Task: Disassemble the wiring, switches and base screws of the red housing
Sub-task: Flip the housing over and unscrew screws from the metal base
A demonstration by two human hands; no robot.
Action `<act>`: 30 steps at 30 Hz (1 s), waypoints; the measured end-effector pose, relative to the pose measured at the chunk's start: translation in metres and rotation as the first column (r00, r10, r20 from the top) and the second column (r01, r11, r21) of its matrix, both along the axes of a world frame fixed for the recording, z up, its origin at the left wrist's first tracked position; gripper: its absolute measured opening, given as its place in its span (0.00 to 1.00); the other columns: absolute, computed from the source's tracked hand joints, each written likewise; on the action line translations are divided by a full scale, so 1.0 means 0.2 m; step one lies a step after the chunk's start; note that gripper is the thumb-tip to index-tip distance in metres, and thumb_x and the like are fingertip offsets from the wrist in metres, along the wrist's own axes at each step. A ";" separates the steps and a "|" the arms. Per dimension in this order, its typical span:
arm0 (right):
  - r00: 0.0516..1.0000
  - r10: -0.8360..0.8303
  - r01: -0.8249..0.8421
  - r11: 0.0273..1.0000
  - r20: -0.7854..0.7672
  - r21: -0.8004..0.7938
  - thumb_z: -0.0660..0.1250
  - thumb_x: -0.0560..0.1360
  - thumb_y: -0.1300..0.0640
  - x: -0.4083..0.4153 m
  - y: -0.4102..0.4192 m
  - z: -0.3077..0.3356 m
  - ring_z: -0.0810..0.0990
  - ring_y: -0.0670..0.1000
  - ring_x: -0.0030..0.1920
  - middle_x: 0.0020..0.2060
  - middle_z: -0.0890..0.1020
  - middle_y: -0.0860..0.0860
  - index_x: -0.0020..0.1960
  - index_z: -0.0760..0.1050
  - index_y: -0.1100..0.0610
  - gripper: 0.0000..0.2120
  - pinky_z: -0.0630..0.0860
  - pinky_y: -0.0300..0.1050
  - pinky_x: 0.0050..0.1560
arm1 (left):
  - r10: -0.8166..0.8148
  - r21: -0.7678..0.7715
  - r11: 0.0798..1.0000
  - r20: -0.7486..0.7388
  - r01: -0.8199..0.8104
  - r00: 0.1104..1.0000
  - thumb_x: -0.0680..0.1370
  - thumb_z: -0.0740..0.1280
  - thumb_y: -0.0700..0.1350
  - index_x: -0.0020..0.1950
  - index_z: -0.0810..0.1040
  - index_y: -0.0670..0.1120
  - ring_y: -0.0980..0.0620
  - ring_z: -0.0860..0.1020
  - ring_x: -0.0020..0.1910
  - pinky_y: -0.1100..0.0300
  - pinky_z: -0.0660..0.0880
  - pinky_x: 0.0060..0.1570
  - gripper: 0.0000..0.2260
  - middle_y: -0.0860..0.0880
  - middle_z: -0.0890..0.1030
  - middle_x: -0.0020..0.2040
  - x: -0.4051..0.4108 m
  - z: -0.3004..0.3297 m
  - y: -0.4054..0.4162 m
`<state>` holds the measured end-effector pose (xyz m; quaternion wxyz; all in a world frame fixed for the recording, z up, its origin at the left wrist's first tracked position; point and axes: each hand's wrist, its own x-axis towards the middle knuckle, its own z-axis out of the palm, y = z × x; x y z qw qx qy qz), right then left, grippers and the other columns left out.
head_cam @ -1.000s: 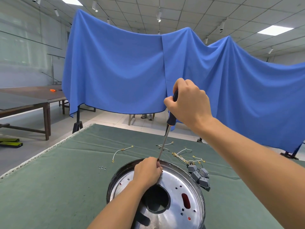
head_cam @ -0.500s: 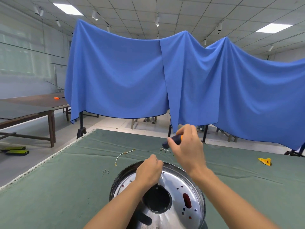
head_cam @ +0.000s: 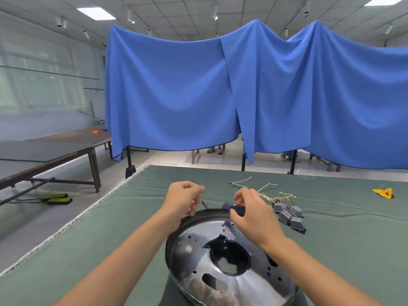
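The housing stands upside down on the green cloth, with its round silver metal base (head_cam: 198,246) facing up and a large hole in the middle. My right hand (head_cam: 251,215) grips the dark, orange-tipped handle of a screwdriver (head_cam: 234,209), held low and nearly level over the housing's far rim. The thin shaft points left toward my left hand (head_cam: 184,198). That hand hovers just above the far rim with fingers and thumb curled together, and I see nothing between them. Loose wires (head_cam: 266,188) and grey switches (head_cam: 289,215) lie on the cloth to the right.
A yellow scrap (head_cam: 384,192) lies far right on the green table (head_cam: 88,250), whose left edge runs diagonally. A blue curtain (head_cam: 176,96) hangs behind the table. A brown table (head_cam: 66,146) stands at the left.
My right hand has dropped from high above with the screwdriver upright to low over the rim with it nearly level. My left hand has lifted off the rim. The view has tilted.
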<state>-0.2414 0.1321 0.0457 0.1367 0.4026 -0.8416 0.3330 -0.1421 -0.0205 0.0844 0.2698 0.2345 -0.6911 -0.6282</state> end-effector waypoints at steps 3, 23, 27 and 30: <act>1.000 0.000 0.001 0.990 -0.008 0.139 0.62 0.75 0.51 0.01 -0.01 -0.01 0.77 0.55 0.47 0.50 0.72 0.45 0.57 0.68 0.49 0.12 0.71 0.46 0.45 | 0.088 0.177 0.981 -0.031 -0.081 0.996 0.75 0.64 0.33 0.38 0.74 0.39 0.54 0.66 0.19 0.65 0.66 0.20 0.06 0.46 0.72 0.28 0.06 -0.06 -0.10; 0.995 -0.038 0.012 0.960 0.088 0.279 0.66 0.72 0.51 -0.03 -0.03 -0.11 0.76 0.52 0.47 0.53 0.72 0.47 0.61 0.63 0.45 0.20 0.71 0.44 0.43 | 0.494 -0.211 0.853 0.024 -0.478 0.869 0.74 0.68 0.36 0.39 0.80 0.43 0.46 0.80 0.36 0.56 0.76 0.40 0.05 0.44 0.81 0.36 0.11 -0.53 -0.47; 0.995 -0.047 0.020 0.960 0.092 0.279 0.66 0.72 0.50 -0.03 -0.03 -0.12 0.75 0.52 0.46 0.51 0.72 0.46 0.58 0.62 0.44 0.18 0.67 0.44 0.40 | 0.537 -0.335 0.813 0.118 -0.475 0.835 0.72 0.71 0.39 0.41 0.85 0.44 0.49 0.79 0.41 0.61 0.71 0.43 0.03 0.46 0.84 0.40 0.08 -0.53 -0.52; 0.993 -0.051 0.020 0.961 0.106 0.275 0.65 0.71 0.50 -0.04 -0.04 -0.12 0.74 0.51 0.45 0.50 0.73 0.44 0.56 0.60 0.42 0.17 0.65 0.43 0.39 | 0.532 -0.399 0.811 0.202 -0.427 0.822 0.71 0.69 0.38 0.41 0.84 0.46 0.46 0.80 0.46 0.58 0.73 0.47 0.05 0.47 0.84 0.43 0.07 -0.54 -0.53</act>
